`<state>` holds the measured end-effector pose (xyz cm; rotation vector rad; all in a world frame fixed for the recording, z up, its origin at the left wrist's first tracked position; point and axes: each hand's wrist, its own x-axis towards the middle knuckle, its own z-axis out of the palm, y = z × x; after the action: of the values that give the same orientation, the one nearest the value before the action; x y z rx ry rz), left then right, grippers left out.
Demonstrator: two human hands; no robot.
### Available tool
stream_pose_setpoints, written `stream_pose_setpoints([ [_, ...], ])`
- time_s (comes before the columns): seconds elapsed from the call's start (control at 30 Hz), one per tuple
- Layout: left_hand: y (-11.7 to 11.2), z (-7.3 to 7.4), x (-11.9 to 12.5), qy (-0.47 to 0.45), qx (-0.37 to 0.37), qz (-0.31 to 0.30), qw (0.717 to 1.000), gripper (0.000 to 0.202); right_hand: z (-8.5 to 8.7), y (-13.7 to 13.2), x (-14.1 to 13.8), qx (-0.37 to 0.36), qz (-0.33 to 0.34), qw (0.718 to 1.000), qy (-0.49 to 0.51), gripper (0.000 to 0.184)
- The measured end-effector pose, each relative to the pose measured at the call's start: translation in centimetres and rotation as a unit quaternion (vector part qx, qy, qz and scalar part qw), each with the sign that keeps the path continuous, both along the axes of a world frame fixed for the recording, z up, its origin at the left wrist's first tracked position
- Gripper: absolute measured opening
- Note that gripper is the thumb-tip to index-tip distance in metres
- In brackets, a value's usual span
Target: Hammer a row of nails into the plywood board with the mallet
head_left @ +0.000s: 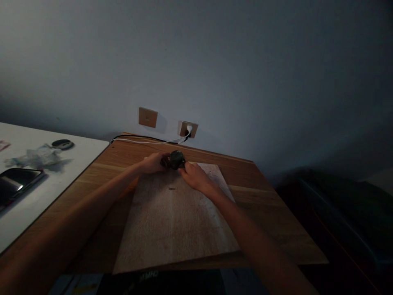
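A small dark round object (176, 159) sits at the far edge of a pale wooden board (175, 221) that lies on a brown wooden table (267, 205). My left hand (154, 162) grips the object from the left with curled fingers. My right hand (195, 175) holds it from the right, fingers closed against it. What the object is cannot be made out in the dim light. A tiny dark speck (171, 189) lies on the board just before my hands.
A white table (49, 192) adjoins on the left, carrying a phone (16, 182), crumpled plastic (37, 156) and a dark round lid (62, 144). Two wall sockets (147, 117), one with a white plug (188, 129) and cables. Dark furniture (344, 213) stands at the right.
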<state>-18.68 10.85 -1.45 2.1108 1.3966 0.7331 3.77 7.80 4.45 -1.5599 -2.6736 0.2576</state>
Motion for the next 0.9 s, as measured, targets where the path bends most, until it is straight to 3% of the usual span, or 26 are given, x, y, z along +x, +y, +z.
stream_pose_setpoints([
  [0.47, 0.2, -0.1, 0.0, -0.012, -0.006, -0.015, 1.0, 0.057, -0.2, -0.1, 0.1, 0.002, 0.009, 1.0, 0.01, 0.036],
  [0.63, -0.8, 2.4, 0.2, 0.046, -0.016, 0.011, 0.999, 0.047, 0.0, -1.0, 1.6, 0.004, 0.001, 1.0, 0.029, 0.033],
  [0.77, -2.5, 5.4, 1.2, 0.184, -0.086, -0.091, 0.975, 0.032, 0.0, -2.2, 3.6, -0.024, -0.003, 0.999, 0.043, 0.029],
  [0.9, -4.0, 5.7, 3.5, 0.261, -0.098, -0.129, 0.952, 0.02, -0.3, -2.7, 5.0, -0.04, -0.009, 0.998, 0.039, 0.03],
])
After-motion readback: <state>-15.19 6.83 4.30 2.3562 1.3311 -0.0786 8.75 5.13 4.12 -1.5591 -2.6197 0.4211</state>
